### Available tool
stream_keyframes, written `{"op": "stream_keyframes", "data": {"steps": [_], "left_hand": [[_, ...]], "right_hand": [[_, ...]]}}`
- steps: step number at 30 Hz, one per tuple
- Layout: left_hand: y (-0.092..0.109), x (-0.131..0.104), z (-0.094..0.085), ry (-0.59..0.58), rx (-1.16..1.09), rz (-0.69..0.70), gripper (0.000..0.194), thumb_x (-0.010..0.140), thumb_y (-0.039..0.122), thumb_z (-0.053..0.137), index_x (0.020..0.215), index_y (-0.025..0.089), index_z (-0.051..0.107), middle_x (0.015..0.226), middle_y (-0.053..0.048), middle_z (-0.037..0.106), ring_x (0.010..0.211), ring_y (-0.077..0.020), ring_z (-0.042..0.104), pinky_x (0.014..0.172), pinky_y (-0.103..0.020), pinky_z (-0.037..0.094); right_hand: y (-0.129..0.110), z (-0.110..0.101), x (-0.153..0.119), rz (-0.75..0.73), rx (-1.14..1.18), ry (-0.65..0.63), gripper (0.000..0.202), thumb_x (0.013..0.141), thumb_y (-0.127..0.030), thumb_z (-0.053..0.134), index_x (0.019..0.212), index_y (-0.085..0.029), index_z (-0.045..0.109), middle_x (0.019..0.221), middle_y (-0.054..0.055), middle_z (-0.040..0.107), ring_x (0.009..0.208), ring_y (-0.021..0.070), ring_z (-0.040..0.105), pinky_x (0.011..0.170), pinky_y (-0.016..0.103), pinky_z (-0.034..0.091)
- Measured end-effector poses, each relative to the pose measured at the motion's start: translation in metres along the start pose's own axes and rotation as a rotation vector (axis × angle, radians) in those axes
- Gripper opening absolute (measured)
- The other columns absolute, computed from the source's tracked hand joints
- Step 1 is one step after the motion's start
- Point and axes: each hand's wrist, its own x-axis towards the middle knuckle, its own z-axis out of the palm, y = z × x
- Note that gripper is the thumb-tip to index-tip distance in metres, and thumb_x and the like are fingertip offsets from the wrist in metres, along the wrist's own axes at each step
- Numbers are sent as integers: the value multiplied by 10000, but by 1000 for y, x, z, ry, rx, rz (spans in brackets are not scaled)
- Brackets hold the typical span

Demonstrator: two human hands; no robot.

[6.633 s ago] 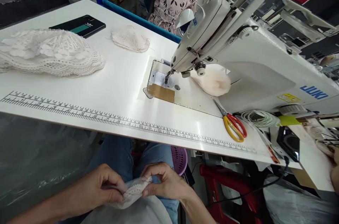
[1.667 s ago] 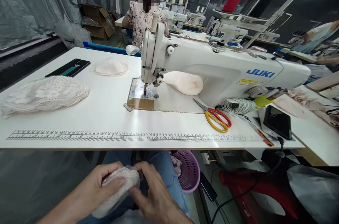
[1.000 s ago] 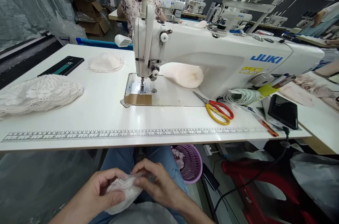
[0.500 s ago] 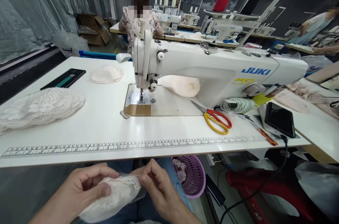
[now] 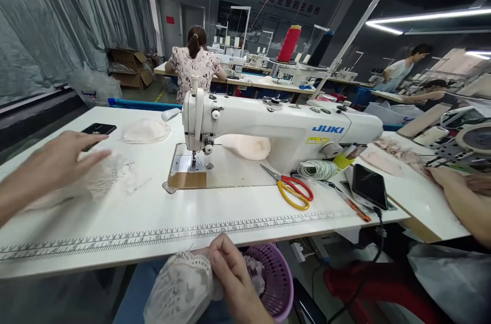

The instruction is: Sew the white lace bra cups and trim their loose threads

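In my right hand point(image 5: 236, 275) the edge of a white lace cup piece point(image 5: 180, 288) is pinched between thumb and fingers, and the piece hangs over my lap below the table edge. My left hand point(image 5: 63, 163) reaches over the table's left side, thumb and forefinger spread apart, with nothing visible between them. Just below it lies a blurred heap of white lace pieces point(image 5: 103, 178). A dark phone point(image 5: 100, 129) is partly covered by that hand's fingertips. Another pale lace cup point(image 5: 146, 130) rests beyond, left of the white sewing machine point(image 5: 245, 119).
Red-and-yellow scissors point(image 5: 293, 191) lie before the machine arm, near a coil of cord point(image 5: 317, 169) and a black-screened device point(image 5: 369, 186). A printed ruler point(image 5: 199, 232) runs along the front edge. Below stands a purple basket point(image 5: 282, 283). At right, another person's arm point(image 5: 460, 206) rests over the neighbouring table.
My left hand has let go of the lace cup piece and moved up and left over the lace heap. My right hand still holds the piece. The view has tilted up.
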Motion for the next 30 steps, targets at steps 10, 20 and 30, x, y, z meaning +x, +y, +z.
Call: {"op": "stream_keyframes", "data": {"steps": [10, 20, 30], "left_hand": [[42, -161, 138, -849, -991, -168, 545, 731, 666, 661, 968, 176, 692, 844, -70, 640, 748, -218, 554, 619, -234, 436], [51, -167, 159, -763, -1179, -244, 523, 644, 627, 759, 694, 116, 658, 657, 20, 382, 606, -117, 301, 538, -216, 249], [56, -167, 155, -786, -1155, -293, 547, 652, 666, 725, 680, 124, 660, 626, 24, 356, 592, -119, 257, 529, -228, 232]], "right_hand": [[-13, -13, -19, 27, -222, -148, 308, 929, -478, 494, 875, -174, 484, 830, 59, 597, 697, 129, 500, 634, 245, 376], [-13, -13, -32, -440, -1057, -110, 148, 934, -249, 543, 1069, -243, 605, 997, 60, 619, 833, 156, 550, 713, 269, 435], [-3, 1, -22, -331, -715, -211, 158, 967, -218, 338, 859, -196, 451, 833, 47, 527, 786, 147, 502, 683, 255, 420]]}}
